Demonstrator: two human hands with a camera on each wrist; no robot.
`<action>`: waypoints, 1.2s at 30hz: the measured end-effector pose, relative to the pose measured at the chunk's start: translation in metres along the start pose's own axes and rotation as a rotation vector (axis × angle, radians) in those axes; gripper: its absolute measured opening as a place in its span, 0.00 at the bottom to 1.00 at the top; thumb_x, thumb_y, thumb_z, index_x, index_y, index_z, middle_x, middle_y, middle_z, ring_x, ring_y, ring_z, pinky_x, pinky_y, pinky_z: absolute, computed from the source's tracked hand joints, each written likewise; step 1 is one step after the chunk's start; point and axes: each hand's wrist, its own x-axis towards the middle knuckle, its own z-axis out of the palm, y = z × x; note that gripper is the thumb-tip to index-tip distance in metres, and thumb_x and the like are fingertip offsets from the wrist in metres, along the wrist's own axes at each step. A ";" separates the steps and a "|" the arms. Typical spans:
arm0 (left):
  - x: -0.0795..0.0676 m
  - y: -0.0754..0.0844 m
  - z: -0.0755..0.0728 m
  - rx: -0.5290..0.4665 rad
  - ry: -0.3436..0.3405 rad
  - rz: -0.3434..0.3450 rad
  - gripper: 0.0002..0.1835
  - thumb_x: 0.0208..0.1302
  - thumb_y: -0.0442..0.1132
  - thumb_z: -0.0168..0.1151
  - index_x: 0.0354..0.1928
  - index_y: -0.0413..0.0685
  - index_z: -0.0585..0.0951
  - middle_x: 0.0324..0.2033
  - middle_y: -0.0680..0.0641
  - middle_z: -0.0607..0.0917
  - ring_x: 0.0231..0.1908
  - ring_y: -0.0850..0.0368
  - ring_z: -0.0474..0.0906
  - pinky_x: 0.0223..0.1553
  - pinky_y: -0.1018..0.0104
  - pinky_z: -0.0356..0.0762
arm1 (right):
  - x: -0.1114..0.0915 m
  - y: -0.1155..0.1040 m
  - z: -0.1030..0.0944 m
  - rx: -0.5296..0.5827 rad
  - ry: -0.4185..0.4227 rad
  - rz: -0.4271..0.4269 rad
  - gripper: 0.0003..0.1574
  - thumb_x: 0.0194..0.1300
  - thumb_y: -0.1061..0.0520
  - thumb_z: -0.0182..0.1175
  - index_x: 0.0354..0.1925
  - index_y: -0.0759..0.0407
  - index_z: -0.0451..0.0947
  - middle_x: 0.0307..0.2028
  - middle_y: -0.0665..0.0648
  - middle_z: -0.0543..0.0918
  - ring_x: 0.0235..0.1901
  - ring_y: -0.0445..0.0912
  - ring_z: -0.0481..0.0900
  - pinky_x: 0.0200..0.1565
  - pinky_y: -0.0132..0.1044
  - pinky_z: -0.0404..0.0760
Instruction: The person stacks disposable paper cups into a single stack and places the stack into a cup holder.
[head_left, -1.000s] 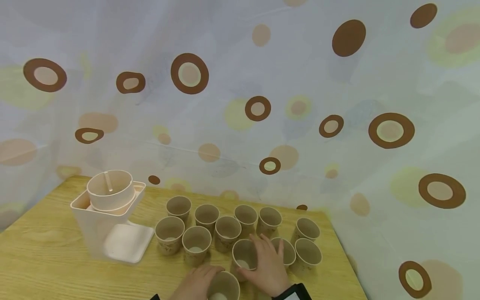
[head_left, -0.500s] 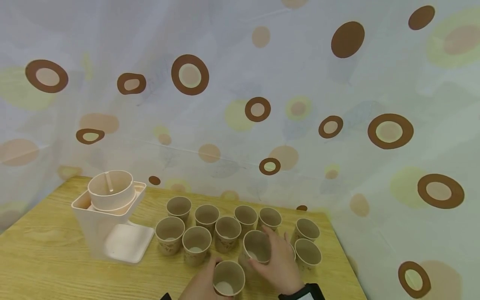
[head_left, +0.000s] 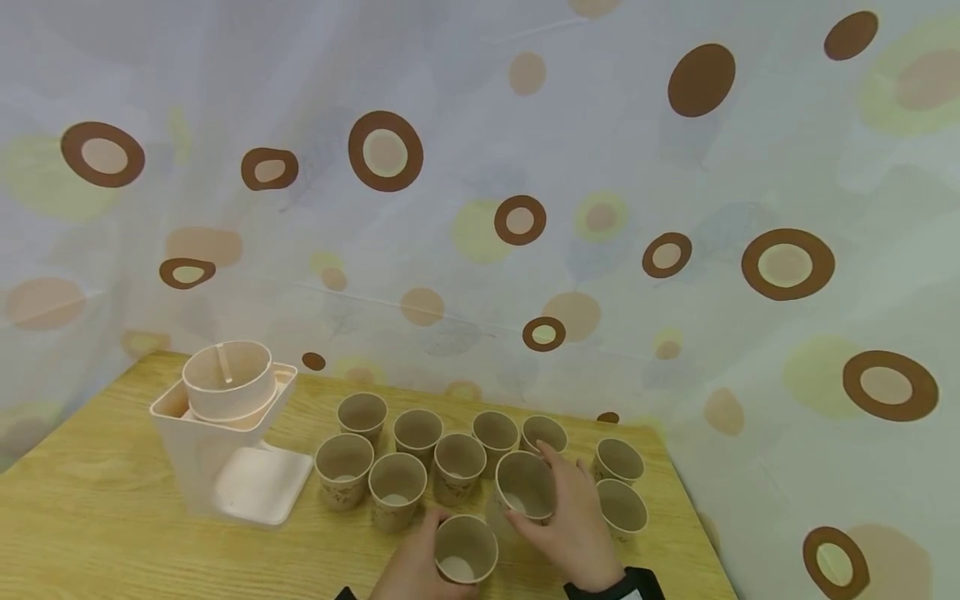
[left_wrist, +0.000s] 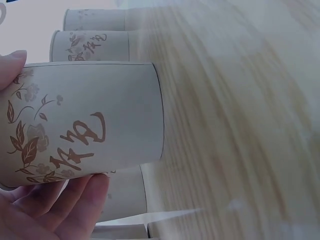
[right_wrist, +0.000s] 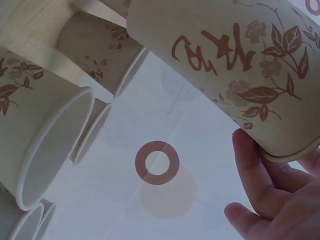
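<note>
My left hand [head_left: 420, 562] grips a beige paper cup [head_left: 466, 550] near the table's front, thumb and fingers on opposite sides. In the left wrist view this upright cup [left_wrist: 85, 120] shows brown flowers and brown lettering. My right hand [head_left: 577, 533] holds a second paper cup [head_left: 525, 486] by its upper part, a little farther back and to the right. The right wrist view shows fingers [right_wrist: 247, 160] at that cup's rim, with the same brown print on the cup [right_wrist: 235, 55]. Both cups stand mouth up and look empty inside.
Several more paper cups [head_left: 397, 492] stand in loose rows behind my hands, and two cups [head_left: 621, 508] stand at the right. Left on the wooden table [head_left: 90, 450] is a white plastic container [head_left: 202, 458] with a round tub [head_left: 228, 383] on top. A dotted cloth [head_left: 450, 167] hangs behind.
Both hands have moved right and slightly away from me, each with its cup. The right hand and its cup now cover a cup that showed behind them before.
</note>
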 end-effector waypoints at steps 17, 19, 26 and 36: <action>0.005 -0.001 0.009 -0.043 0.007 -0.028 0.41 0.36 0.44 0.76 0.53 0.36 0.67 0.45 0.36 0.81 0.41 0.43 0.78 0.41 0.47 0.78 | -0.007 -0.017 0.000 -0.006 -0.023 -0.097 0.47 0.40 0.52 0.73 0.58 0.68 0.69 0.52 0.63 0.80 0.50 0.55 0.77 0.62 0.64 0.58; 0.006 -0.002 0.009 -0.055 -0.002 -0.039 0.41 0.36 0.44 0.76 0.53 0.36 0.67 0.45 0.36 0.81 0.41 0.43 0.78 0.41 0.46 0.78 | -0.008 -0.018 0.000 0.002 -0.028 -0.110 0.48 0.41 0.51 0.73 0.58 0.68 0.69 0.52 0.64 0.80 0.51 0.57 0.76 0.61 0.65 0.59; 0.007 -0.001 0.008 -0.079 -0.013 -0.062 0.40 0.35 0.42 0.75 0.53 0.36 0.67 0.45 0.37 0.81 0.40 0.46 0.79 0.41 0.46 0.79 | -0.007 -0.021 0.006 0.025 -0.049 -0.159 0.47 0.42 0.51 0.73 0.59 0.68 0.70 0.53 0.63 0.81 0.50 0.54 0.78 0.61 0.66 0.59; 0.007 -0.002 0.008 -0.101 0.005 -0.066 0.40 0.34 0.42 0.76 0.53 0.38 0.69 0.47 0.37 0.82 0.44 0.42 0.79 0.46 0.40 0.76 | -0.005 -0.025 0.012 -0.008 -0.173 -0.128 0.49 0.42 0.49 0.72 0.61 0.68 0.67 0.54 0.64 0.80 0.52 0.55 0.77 0.60 0.67 0.58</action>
